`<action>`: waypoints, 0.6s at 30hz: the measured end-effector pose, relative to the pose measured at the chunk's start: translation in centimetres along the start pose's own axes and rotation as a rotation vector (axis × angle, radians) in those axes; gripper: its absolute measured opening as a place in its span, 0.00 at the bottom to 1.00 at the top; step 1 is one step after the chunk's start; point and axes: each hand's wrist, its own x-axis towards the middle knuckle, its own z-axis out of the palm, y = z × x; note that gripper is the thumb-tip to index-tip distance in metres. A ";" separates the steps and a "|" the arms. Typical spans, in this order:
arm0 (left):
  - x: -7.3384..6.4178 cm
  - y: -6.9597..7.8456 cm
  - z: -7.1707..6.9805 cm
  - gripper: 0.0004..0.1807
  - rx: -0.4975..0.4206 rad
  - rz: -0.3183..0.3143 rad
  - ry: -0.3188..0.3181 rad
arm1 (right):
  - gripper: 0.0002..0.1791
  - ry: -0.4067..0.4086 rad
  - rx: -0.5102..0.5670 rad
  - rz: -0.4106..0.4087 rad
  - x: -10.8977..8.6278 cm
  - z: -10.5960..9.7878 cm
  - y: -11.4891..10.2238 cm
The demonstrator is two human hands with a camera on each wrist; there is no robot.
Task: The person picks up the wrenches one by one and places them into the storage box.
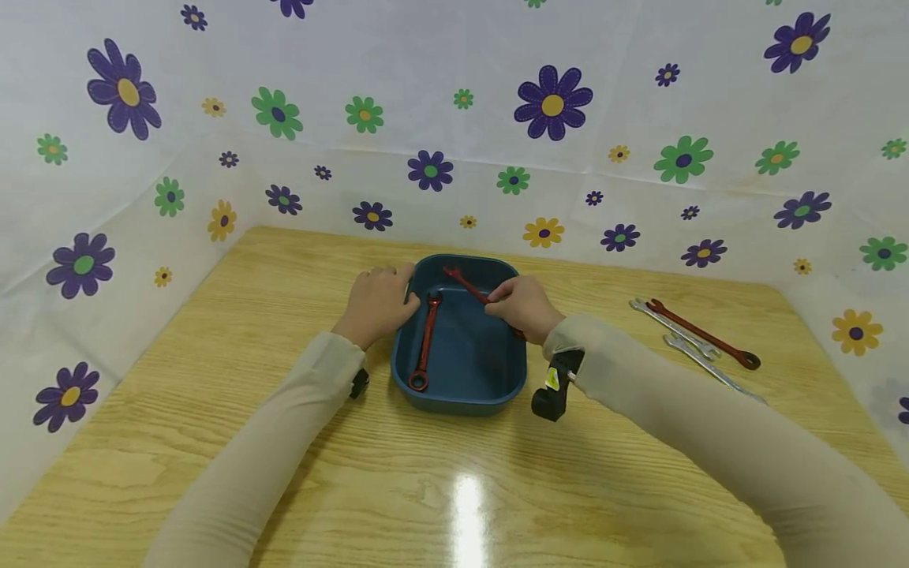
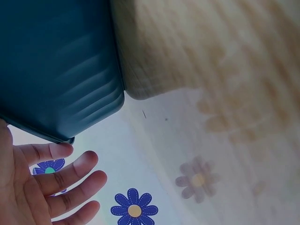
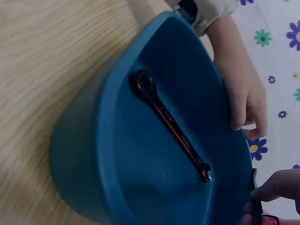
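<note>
A deep blue plastic tub (image 1: 465,402) stands on the table. My left hand (image 1: 379,304) holds its far left rim, thumb over the inside and fingers outside; in the left wrist view those fingers (image 2: 70,185) are spread, the uppermost touching the rim. Inside, along the left wall, lies a red combination wrench (image 1: 426,339), its ring end toward me. With thumb and fingertips my right hand (image 1: 525,306) pinches a second red wrench (image 1: 465,282) over the tub's right side. That wrench slants, its open end toward the far wall, and the hand hides part of its shaft.
Right of the tub, another red wrench (image 1: 703,331) lies on the wooden table (image 1: 341,489) beside two silver wrenches (image 1: 675,327). A white cloth with printed flowers (image 1: 454,118) hangs behind the table and along its sides.
</note>
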 end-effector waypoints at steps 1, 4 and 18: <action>0.0 0.0 0.0 0.20 0.001 0.000 0.001 | 0.11 -0.002 -0.019 0.003 0.2 0.1 -0.1; 0.0 0.0 0.0 0.20 0.001 -0.002 0.004 | 0.09 -0.014 -0.054 0.002 0.7 0.5 -0.4; 0.0 -0.1 -0.2 0.19 -0.009 -0.008 -0.021 | 0.21 -0.127 -0.121 0.101 2.3 1.6 -1.0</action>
